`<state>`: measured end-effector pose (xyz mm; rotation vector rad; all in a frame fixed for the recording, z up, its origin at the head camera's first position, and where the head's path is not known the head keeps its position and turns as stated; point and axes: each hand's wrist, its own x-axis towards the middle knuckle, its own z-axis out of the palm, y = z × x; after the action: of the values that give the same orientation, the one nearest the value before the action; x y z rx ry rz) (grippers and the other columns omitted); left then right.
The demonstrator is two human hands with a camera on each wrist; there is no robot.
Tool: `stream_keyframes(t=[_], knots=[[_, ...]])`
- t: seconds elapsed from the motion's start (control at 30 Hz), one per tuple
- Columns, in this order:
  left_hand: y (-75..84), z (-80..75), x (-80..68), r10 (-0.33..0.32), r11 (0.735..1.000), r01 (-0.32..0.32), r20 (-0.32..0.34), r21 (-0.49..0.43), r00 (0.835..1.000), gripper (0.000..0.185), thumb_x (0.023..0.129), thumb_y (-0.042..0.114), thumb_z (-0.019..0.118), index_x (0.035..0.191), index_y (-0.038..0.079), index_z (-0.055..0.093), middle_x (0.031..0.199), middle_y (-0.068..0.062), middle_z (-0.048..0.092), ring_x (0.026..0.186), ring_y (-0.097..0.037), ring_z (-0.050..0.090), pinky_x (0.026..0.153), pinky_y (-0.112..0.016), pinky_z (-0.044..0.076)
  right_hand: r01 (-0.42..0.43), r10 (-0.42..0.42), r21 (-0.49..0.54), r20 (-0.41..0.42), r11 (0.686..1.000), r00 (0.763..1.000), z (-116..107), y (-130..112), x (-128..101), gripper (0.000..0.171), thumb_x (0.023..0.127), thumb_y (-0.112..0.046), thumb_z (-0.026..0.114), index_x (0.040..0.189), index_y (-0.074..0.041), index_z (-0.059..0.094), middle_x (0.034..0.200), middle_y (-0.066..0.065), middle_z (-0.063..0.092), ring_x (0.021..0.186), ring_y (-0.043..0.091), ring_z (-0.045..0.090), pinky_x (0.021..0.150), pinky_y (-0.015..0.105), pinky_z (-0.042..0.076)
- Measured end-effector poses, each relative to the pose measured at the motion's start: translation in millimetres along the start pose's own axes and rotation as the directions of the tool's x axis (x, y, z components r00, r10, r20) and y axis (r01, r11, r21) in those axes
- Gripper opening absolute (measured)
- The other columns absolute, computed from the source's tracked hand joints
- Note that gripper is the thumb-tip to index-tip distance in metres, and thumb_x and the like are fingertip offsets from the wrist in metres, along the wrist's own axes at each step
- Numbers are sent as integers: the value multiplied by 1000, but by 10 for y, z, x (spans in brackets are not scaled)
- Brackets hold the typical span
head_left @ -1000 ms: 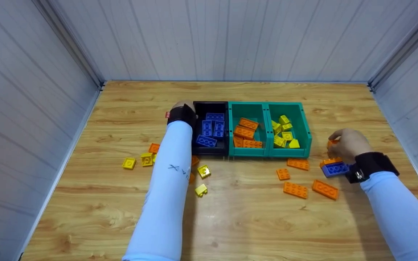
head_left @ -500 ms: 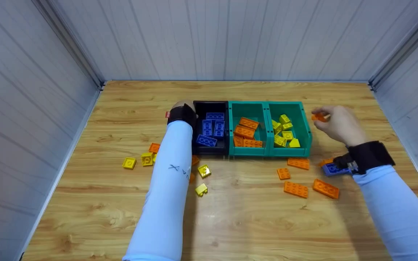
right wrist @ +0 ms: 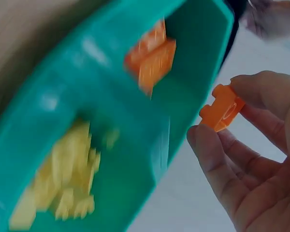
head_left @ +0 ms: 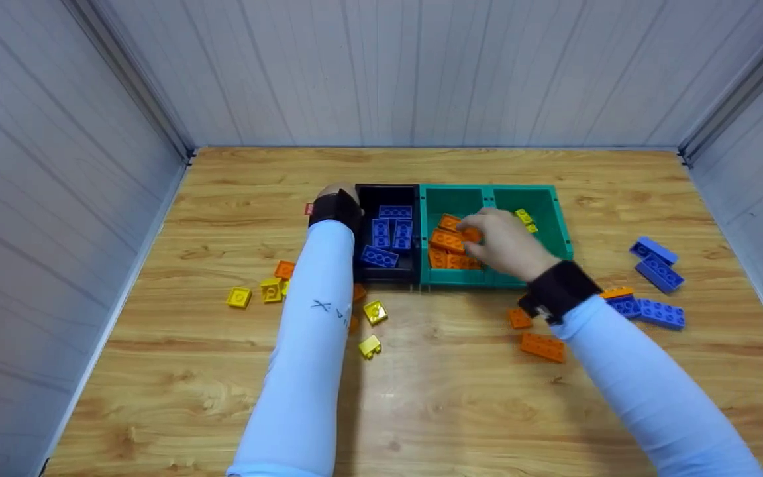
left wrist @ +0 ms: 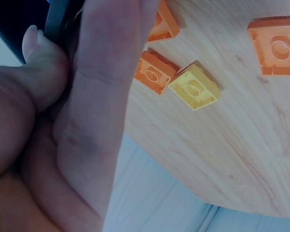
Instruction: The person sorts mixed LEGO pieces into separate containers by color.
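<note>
While the right hand's fingers (right wrist: 217, 159) are curled and pinch a small orange brick (right wrist: 221, 107) between thumb and fingertips, the right hand (head_left: 504, 244) hangs over the middle teal bin (head_left: 453, 196), which already holds other orange bricks (head_left: 446, 241); the step in hand looks like dropping this brick in with its own colour. The pinched brick is in the air above that bin and not yet among the others. What the next move seems to call for is simply letting the thumb and fingertips part while the hand is inside the bin's walls, so the brick falls there and not into the neighbouring teal bin (head_left: 540, 199) of yellow bricks (head_left: 524, 217). The left hand (head_left: 336, 199) grips the wall of the black bin (head_left: 387, 191), its thumb (left wrist: 41, 63) hooked over the rim, which holds blue bricks (head_left: 385, 238); it appears to be steadying the row. Further out, on the worktop (head_left: 448, 404), loose orange bricks (head_left: 542, 346) lie near the right forearm, loose blue bricks (head_left: 656, 273) well to the right, and yellow bricks (head_left: 373, 311) beside the left forearm.
</note>
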<state>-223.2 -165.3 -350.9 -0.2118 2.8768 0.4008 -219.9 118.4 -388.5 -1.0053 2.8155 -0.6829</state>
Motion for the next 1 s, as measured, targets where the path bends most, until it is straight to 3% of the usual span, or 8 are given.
stream_keyframes(t=[0.23,0.37,0.53,0.77,0.9,1.0], knots=[[46,8,-27,10,999,-10,4,31,1000,27,97,17,63,115,-1,69,120,-16,67,114,-29,61,97,-39,49,13,-13,29,11,999,1000,242,-64,123,38,97,-21,66,130,-2,63,127,20,61,110,34,57,92,46,49],[60,10,-25,25,998,-24,-14,58,1000,27,96,19,63,113,0,70,120,-15,68,114,-29,62,96,-39,49,13,-12,28,-19,1000,1000,214,-8,66,37,97,-19,65,130,-2,62,125,20,61,101,31,57,85,45,49],[61,-3,-19,32,996,-31,-13,83,999,26,96,20,63,110,1,72,119,-14,68,113,-28,62,96,-38,50,25,-25,16,-30,1000,999,43,46,-81,33,98,-17,63,128,-3,64,120,17,63,91,28,59,75,42,50],[26,-5,0,40,997,-41,9,72,999,25,96,17,62,109,-1,72,118,-15,68,113,-28,62,97,-39,49,14,-14,2,-109,1000,994,-310,196,-341,25,98,-11,62,120,-2,68,113,18,65,93,31,62,77,46,53],[16,5,2,38,997,-38,4,60,999,24,95,17,63,108,-2,71,117,-15,69,112,-29,62,96,-39,49,-81,83,29,-69,996,994,-538,353,-552,28,99,-13,61,124,-1,65,113,19,66,94,32,63,78,48,54],[25,9,1,60,995,-60,-3,83,998,26,96,18,62,109,-3,71,117,-16,69,112,-30,63,96,-40,49,-193,193,43,3,980,981,-678,553,-763,30,100,-17,61,125,-1,65,110,18,67,93,32,64,77,50,53]])
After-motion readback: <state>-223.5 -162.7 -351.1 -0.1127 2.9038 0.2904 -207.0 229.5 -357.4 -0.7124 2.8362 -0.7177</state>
